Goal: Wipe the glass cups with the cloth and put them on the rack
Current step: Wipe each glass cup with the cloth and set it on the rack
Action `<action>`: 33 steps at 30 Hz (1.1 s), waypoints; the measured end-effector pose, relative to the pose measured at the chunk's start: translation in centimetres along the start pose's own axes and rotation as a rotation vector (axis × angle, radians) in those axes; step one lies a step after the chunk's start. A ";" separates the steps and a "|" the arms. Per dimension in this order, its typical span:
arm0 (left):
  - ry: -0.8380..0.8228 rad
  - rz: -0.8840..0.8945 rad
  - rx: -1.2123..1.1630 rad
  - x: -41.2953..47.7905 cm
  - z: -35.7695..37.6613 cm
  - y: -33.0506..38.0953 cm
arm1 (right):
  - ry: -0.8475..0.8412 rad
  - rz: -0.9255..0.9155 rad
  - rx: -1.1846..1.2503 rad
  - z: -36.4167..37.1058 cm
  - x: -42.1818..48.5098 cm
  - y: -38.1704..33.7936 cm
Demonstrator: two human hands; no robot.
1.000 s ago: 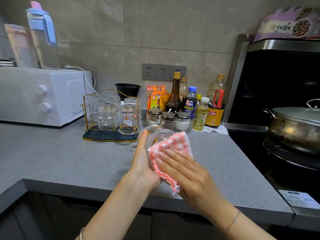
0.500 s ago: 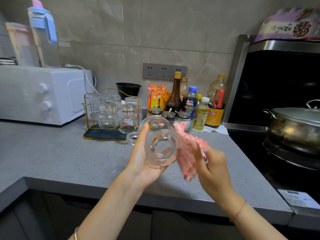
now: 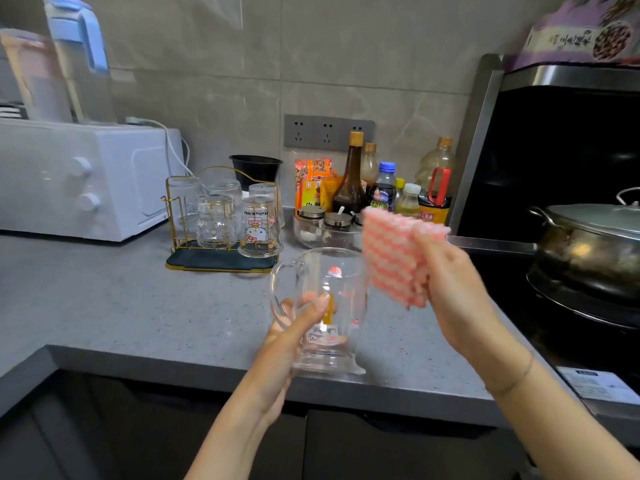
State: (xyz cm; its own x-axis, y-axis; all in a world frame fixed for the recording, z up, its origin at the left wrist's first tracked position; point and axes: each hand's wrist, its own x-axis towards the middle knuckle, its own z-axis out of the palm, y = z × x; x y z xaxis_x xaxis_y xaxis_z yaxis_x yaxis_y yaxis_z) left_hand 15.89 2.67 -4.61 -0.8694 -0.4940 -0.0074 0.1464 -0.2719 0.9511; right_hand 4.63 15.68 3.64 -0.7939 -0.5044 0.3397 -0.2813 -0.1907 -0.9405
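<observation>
At the far left a boxy white countertop oven (image 3: 86, 178) stood on the grey speckled stone counter (image 3: 121, 306), with a clear plastic jug with a blue handle (image 3: 79, 60) on top of it. Just right of the oven sat the gold wire rack on a dark tray (image 3: 218, 263), carrying several upturned clear glass cups (image 3: 216, 221); the one at its front right corner was a glass printed with a cartoon cat (image 3: 259, 226). Behind the rack stood a black plastic bowl (image 3: 256, 168), and further right, against the tiled wall, a cluster of tall sauce bottles (image 3: 351, 181) with lidded glass condiment jars (image 3: 311, 223) in front of them.

Near the counter's front edge the left hand (image 3: 291, 344) gripped a clear glass mug with a side handle (image 3: 329, 306), thumb on the near wall and fingers curled round the far side, visible through the glass. The mug was upright, mouth up, handle pointing left, well apart from the rack. Whether its base rested on the counter could not be told.

Beside the mug's right rim hung a folded pink-and-white checked cloth (image 3: 394, 258), clamped between the fingers and thumb of the right hand (image 3: 453, 282); contact between cloth and glass was unclear. At the far right a lidded steel pot (image 3: 595, 237) sat on the dark stove
</observation>
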 end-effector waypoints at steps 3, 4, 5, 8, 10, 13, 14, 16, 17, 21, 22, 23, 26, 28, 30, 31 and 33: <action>-0.020 0.009 -0.016 -0.1 -0.3 -0.5 | -0.205 -0.129 -0.279 1.6 -1.2 -0.2; -0.023 0.004 -0.029 -0.1 -0.5 -0.6 | -0.250 -0.110 -0.306 1.6 -1.1 -0.2; -0.029 -0.008 -0.041 -0.1 -0.6 -0.6 | -0.284 -0.076 -0.297 1.4 -0.8 -0.4; -0.100 -0.014 -0.040 -0.4 -0.8 -0.3 | -0.323 -0.065 -0.244 0.9 0.2 -0.5; -0.153 -0.026 -0.033 -0.7 -0.6 -0.1 | -0.352 -0.114 -0.314 1.1 0.2 0.1; -0.195 -0.061 -0.010 -0.8 0.0 0.3 | -0.297 -0.159 -0.391 1.6 0.0 0.9; -0.188 -0.073 0.006 -0.7 0.2 0.5 | -0.259 -0.169 -0.381 1.6 0.2 1.0; -0.179 -0.079 0.044 -0.4 0.4 0.6 | -0.197 -0.176 -0.356 1.5 0.8 1.3; -0.192 -0.073 0.077 -0.2 0.6 0.6 | -0.179 -0.179 -0.355 1.5 1.1 1.4; -0.136 0.024 0.228 0.1 1.0 0.9 | -0.118 -0.205 -0.364 1.0 2.1 1.2; -0.078 0.099 0.295 0.0 1.4 1.1 | -0.099 -0.210 -0.362 0.9 2.4 0.9; -0.025 0.196 0.391 -0.1 1.9 1.3 | -0.068 -0.232 -0.372 0.9 2.7 0.5; 0.058 0.461 0.719 -0.1 3.4 0.9 | 0.032 -0.365 -0.469 1.1 3.5 0.3; 0.146 0.527 0.786 0.5 3.7 0.5 | 0.032 -0.413 -0.511 1.5 3.8 0.4; 0.167 0.534 0.751 1.3 3.4 0.3 | 0.007 -0.429 -0.568 1.8 3.8 0.4; 0.151 0.521 0.713 1.6 3.1 0.2 | -0.002 -0.436 -0.597 2.0 3.8 0.3; 0.117 0.501 0.640 1.9 2.7 -0.1 | -0.012 -0.448 -0.603 1.9 3.7 0.2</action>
State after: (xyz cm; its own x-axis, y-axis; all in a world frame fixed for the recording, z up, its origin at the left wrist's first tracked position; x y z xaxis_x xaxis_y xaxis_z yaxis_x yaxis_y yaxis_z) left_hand 12.97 4.04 -3.85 -0.7128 -0.5240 0.4661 0.1760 0.5097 0.8422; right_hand 2.63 12.18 4.70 -0.5291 -0.4964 0.6883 -0.8254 0.1126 -0.5533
